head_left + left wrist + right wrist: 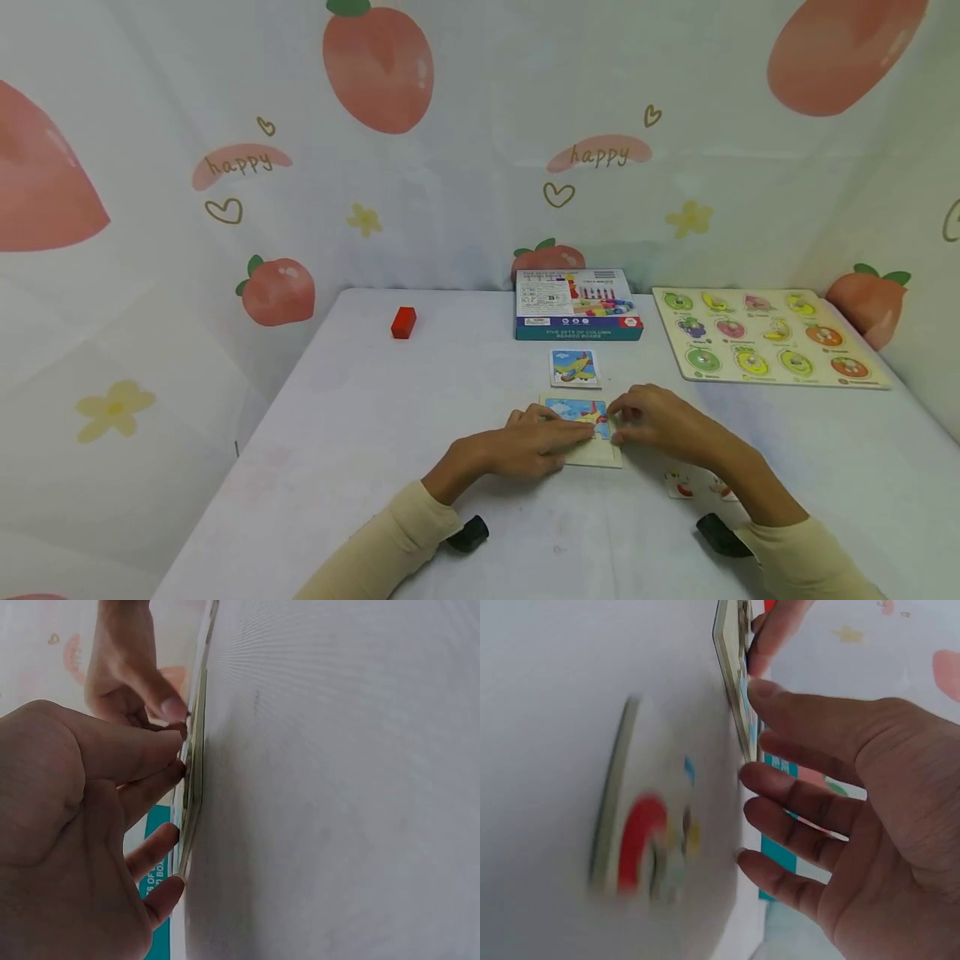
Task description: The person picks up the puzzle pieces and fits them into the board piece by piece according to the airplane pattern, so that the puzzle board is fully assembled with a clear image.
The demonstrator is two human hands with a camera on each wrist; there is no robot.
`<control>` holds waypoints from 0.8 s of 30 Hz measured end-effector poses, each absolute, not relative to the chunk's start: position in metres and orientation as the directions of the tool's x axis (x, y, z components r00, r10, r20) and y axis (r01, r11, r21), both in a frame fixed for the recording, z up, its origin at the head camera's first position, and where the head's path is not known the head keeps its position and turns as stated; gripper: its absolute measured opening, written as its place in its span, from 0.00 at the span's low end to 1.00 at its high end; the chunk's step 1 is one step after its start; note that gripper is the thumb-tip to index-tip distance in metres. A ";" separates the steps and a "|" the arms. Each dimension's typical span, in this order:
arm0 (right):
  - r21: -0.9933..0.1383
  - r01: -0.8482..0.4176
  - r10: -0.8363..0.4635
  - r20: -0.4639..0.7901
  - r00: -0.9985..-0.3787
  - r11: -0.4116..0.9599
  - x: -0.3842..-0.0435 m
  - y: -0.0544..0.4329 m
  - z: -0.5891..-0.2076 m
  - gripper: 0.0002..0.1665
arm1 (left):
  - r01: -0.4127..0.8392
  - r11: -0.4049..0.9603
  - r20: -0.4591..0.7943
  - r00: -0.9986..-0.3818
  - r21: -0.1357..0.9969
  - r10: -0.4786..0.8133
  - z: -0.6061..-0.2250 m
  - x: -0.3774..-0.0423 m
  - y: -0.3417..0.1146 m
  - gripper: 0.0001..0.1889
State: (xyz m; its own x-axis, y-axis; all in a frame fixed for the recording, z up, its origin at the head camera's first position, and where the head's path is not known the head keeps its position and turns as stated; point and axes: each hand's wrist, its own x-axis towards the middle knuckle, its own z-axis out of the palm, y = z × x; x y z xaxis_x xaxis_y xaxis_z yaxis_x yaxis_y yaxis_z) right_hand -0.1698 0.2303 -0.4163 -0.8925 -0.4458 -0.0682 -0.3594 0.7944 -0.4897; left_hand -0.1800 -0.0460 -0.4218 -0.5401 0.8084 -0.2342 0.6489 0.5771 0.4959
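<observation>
Left hand [528, 446]: fingers running nearly straight, spread a little, tips pressing on the picture area [572, 407] of the small pale puzzle board [592, 455]; palm hovering off it, nothing being gripped. Right hand [660, 421]: fingers part-open, loosely bending and fanning out in the right wrist view, thumb standing apart; tips touching the board's right edge, no grip showing. Board is lying flat on the white-covered table [300, 467], between the two hands, left hand covering part of its picture; blue sky and a bit of red and yellow are showing.

Just beyond the board, a card with a yellow airplane [575, 367] is lying face up, well within reach of both hands. Near the right forearm, two small picture pieces [680, 485] are lying on the table, one being partly hidden by the arm; right wrist view is showing red on a piece, blurred.

Further out: a beaded-board box [578, 304] is lying at the far edge behind the card, a fruit board [765, 337] is lying right of it, and a red block [403, 322] is sitting well apart at far left. Behind, a fruit-print backdrop [465, 200] is hanging.
</observation>
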 end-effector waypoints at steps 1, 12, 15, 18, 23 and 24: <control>-0.485 -0.359 -0.445 -0.072 -0.892 0.797 -0.168 0.233 -0.416 0.22 | 0.647 0.577 -0.234 -0.540 0.499 0.808 -0.422 -0.180 -0.046 0.32; -0.469 -0.302 -0.414 -0.155 -0.897 0.830 -0.132 0.273 -0.413 0.24 | 0.615 0.549 -0.194 -0.548 0.566 0.814 -0.426 -0.192 -0.056 0.33; -0.456 -0.283 -0.395 -0.171 -0.902 0.844 -0.123 0.282 -0.414 0.23 | 0.591 0.549 -0.175 -0.571 0.591 0.802 -0.423 -0.197 -0.060 0.30; -0.434 -0.292 -0.396 -0.172 -0.902 0.853 -0.117 0.289 -0.415 0.22 | 0.566 0.564 -0.161 -0.605 0.601 0.780 -0.420 -0.201 -0.064 0.28; -0.393 -0.329 -0.413 -0.152 -0.898 0.859 -0.110 0.295 -0.416 0.16 | 0.556 0.589 -0.165 -0.630 0.587 0.759 -0.419 -0.205 -0.069 0.26; -0.388 -0.339 -0.420 -0.144 -0.896 0.857 -0.109 0.296 -0.417 0.15 | 0.555 0.594 -0.169 -0.632 0.582 0.756 -0.420 -0.206 -0.069 0.26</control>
